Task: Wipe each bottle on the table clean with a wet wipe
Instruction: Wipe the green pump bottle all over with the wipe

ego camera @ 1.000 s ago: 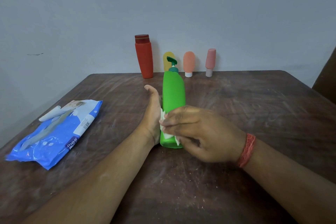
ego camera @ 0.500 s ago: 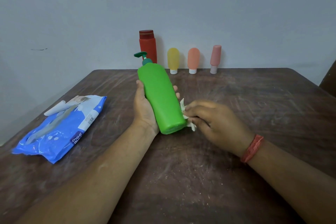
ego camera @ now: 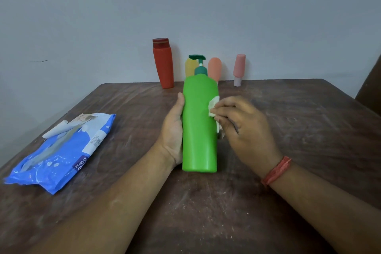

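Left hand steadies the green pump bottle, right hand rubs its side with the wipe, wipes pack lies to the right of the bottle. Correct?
Not quite. The head view shows the wipes pack lying to the left of the green pump bottle, not the right. The rest holds: the left hand steadies the bottle and the right hand rubs its side with the wipe.

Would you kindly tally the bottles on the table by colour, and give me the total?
Green pump bottle, held by the left hand while the right hand wipes it: 1
Red bottle: 1
Yellow bottle, partly hidden behind the pump: 1
Orange bottle: 1
Pink bottle: 1
Total: 5
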{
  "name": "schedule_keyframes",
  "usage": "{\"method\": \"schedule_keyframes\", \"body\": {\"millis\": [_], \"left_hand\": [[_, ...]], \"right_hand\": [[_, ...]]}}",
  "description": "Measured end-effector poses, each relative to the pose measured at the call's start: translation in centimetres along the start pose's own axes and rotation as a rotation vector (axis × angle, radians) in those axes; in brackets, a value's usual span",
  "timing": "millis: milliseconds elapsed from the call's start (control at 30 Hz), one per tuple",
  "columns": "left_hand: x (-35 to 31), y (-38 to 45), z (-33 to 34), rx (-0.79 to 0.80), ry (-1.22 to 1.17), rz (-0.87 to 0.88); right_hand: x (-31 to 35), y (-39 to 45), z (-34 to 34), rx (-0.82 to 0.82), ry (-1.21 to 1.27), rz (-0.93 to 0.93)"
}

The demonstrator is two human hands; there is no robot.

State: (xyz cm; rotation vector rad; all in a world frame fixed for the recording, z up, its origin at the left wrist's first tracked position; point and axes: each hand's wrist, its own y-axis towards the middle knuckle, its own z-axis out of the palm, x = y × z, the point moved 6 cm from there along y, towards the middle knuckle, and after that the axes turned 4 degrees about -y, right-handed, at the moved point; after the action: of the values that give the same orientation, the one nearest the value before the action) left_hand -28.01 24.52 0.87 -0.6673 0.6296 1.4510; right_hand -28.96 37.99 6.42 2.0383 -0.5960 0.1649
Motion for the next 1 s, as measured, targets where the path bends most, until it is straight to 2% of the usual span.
{"method": "schedule_keyframes", "body": {"millis": [100,300,400,533,700,767,900,1000], "left_hand": [[1.1,-0.3,1.4,0.100,0.054,-0.074],[1.1,-0.8,2.6,0.160,0.171,-0.067],[1.0,-1.2,3.4,0.216,0.214,-0.077],[1.0,-1.7,4.3,0.265,0.320,-0.075],[1.3,-1.9,5.2,0.264,0.432,-0.096],[1.3,-1.8,5.3,0.242,0.444,-0.080],[1.2,-1.9,5.2,0.196,0.498,-0.040],[1.1,-2.0,5.2,0.175,0.548,-0.002]], "right_hand": [[-1.5,1.0,-1.3,-0.046,-0.093,0.061],[-1.8,2.6,-2.5,-0.153,-0.105,0.083],[-1.4,3.5,-3.7,-0.206,-0.176,0.013],[-0.5,3.8,-5.7,-0.265,-0.260,-0.172],[-0.2,4.1,-7.3,-0.354,-0.392,-0.275],[-0.1,4.0,-6.7,-0.333,-0.467,-0.290],[-0.2,3.8,-5.5,-0.160,-0.426,-0.338],[-1.1,3.9,-6.3,-0.152,-0.401,-0.250]]}}
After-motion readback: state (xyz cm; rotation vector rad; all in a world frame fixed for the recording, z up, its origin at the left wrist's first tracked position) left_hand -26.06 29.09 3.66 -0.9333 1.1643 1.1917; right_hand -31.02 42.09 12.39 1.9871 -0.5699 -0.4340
